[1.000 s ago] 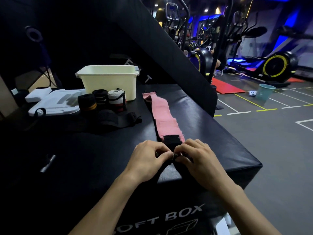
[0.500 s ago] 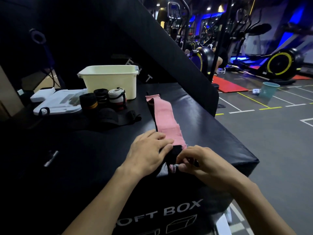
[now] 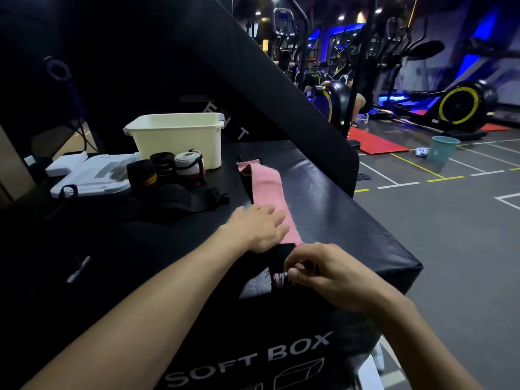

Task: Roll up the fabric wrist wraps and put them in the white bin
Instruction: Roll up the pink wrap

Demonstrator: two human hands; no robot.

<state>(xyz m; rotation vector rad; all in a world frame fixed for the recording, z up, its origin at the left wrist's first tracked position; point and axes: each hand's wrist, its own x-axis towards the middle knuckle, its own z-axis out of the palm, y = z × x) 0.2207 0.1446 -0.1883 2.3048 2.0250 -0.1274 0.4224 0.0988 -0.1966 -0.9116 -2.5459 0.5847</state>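
On top of a black box (image 3: 323, 198) lettered "SOFT BOX", a pink wrist wrap (image 3: 267, 190) lies stretched out.

Behind it the white bin (image 3: 180, 142) shows no contents from this angle, with three rolled wraps (image 3: 166, 168) just in front of it. The left hand (image 3: 257, 228) presses flat-fingered on the pink wrap; the right hand (image 3: 318, 273) pinches what seems its black near end at the box edge.

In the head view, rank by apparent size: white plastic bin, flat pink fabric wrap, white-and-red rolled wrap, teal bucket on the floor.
1. White plastic bin
2. Flat pink fabric wrap, partly covered by the left hand
3. White-and-red rolled wrap and teal bucket: alike; the bucket is farther away.
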